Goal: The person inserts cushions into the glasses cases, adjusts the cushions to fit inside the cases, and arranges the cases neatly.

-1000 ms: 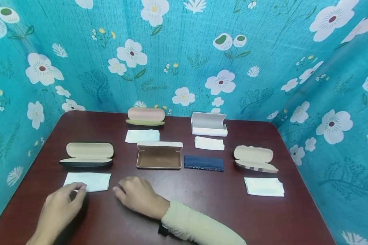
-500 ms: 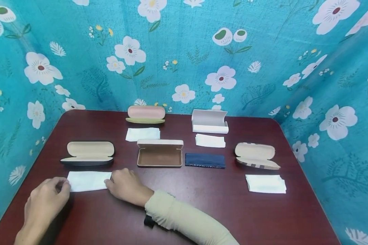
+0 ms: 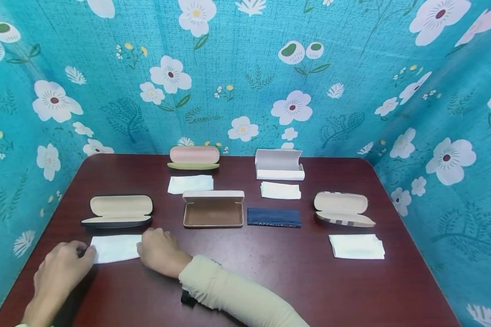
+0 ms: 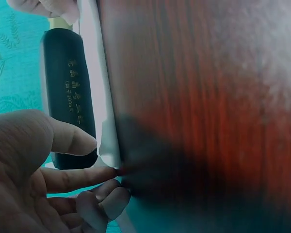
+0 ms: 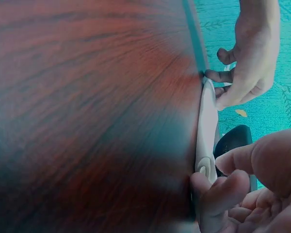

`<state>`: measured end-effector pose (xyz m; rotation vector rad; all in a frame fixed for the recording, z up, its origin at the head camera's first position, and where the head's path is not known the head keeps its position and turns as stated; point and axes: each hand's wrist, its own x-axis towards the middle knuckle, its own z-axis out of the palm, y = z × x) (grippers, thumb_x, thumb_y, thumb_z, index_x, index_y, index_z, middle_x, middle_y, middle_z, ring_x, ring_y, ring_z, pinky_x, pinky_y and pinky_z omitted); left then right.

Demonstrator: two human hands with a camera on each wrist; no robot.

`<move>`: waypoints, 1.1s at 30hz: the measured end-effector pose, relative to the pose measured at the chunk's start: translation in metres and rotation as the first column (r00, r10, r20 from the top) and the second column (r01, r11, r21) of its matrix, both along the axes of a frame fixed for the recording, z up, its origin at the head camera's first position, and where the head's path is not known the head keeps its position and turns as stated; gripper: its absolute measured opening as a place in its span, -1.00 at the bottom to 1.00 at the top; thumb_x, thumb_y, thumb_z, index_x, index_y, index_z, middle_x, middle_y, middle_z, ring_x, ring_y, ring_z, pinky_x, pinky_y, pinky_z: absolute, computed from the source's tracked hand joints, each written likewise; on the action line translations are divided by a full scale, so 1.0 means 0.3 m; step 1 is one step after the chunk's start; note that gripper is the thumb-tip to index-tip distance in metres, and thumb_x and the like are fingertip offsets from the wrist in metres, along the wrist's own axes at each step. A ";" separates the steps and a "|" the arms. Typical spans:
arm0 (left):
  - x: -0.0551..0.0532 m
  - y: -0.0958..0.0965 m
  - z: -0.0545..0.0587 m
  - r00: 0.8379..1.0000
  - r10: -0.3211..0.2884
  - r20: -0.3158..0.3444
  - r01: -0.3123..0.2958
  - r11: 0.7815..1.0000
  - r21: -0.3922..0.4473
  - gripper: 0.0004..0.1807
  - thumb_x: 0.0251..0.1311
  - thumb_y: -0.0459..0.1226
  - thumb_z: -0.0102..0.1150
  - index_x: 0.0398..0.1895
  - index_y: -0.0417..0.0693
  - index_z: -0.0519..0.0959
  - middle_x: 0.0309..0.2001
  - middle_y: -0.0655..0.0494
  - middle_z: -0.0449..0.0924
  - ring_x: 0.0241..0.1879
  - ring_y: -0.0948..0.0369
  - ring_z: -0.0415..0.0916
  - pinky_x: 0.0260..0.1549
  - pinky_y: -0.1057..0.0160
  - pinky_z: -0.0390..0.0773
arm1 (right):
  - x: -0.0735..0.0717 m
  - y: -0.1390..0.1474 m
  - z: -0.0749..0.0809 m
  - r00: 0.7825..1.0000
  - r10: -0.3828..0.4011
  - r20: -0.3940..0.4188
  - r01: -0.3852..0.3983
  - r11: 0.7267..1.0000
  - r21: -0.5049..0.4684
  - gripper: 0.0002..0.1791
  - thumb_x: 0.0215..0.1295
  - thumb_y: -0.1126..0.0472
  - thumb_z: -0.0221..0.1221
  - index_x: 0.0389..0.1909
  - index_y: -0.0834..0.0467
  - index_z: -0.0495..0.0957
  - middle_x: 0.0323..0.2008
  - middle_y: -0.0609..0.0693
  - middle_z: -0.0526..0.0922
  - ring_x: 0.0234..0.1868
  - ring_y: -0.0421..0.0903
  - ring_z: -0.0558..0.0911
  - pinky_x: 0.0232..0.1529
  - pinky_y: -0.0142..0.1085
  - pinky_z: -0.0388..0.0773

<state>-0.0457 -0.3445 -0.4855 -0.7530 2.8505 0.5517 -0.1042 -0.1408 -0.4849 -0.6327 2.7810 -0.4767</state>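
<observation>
A folded white cloth (image 3: pixel 116 249) lies on the table in front of an open dark glasses case (image 3: pixel 120 211). My left hand (image 3: pixel 61 268) is at the cloth's left end, where thumb and index finger pinch the edge; the left wrist view has the cloth's end between these two fingers (image 4: pixel 80 174). At the opposite end my right hand (image 3: pixel 160 252) pinches the cloth, its rolled edge between thumb and index finger in the right wrist view. The dark case's back, with gold lettering, stands beyond the cloth in the left wrist view.
Other open glasses cases stand about: brown (image 3: pixel 213 214), green and pink (image 3: pixel 194 156), white (image 3: pixel 279 165) and checked (image 3: pixel 343 210). White cloths (image 3: pixel 190 184) lie before some of them. A navy cloth (image 3: pixel 274 217) is right of the brown case. A flowered curtain (image 3: pixel 237 68) borders the table.
My left hand has moved left to the cloth's left end. My right hand has shifted left onto its right end, and both now pinch it. The head view has tilted slightly.
</observation>
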 end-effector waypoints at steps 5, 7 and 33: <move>-0.009 0.015 -0.003 1.000 -0.016 -0.010 0.016 1.000 -0.011 -0.48 0.30 -0.14 0.08 0.05 -0.50 0.52 -0.01 -0.51 0.48 -0.10 -0.40 0.47 -0.30 -0.34 0.46 | -0.007 -0.018 -0.005 0.999 -0.017 -0.044 0.019 0.998 0.053 -0.68 0.41 -0.06 0.18 -0.45 0.06 0.54 -0.48 -0.06 0.70 -0.47 -0.15 0.66 -0.47 -0.27 0.55; -0.011 0.022 -0.005 1.000 -0.018 -0.023 0.017 1.000 -0.021 -0.49 0.30 -0.16 0.09 0.04 -0.51 0.52 -0.04 -0.50 0.50 -0.12 -0.38 0.49 -0.33 -0.32 0.47 | -0.009 -0.021 -0.005 0.999 -0.015 -0.047 0.018 0.998 0.061 -0.69 0.41 -0.07 0.19 -0.42 0.07 0.55 -0.46 -0.06 0.71 -0.44 -0.15 0.68 -0.46 -0.27 0.57; 0.005 0.058 -0.032 0.990 0.030 -0.139 -0.034 0.999 -0.027 -0.71 0.25 -0.32 0.05 -0.19 -0.45 0.58 -0.31 -0.38 0.60 -0.24 -0.41 0.53 -0.45 -0.25 0.46 | 0.004 -0.051 -0.010 0.998 -0.061 -0.028 0.063 0.995 0.075 -0.70 0.41 -0.05 0.16 -0.46 0.04 0.54 -0.47 -0.08 0.70 -0.43 -0.14 0.69 -0.46 -0.27 0.57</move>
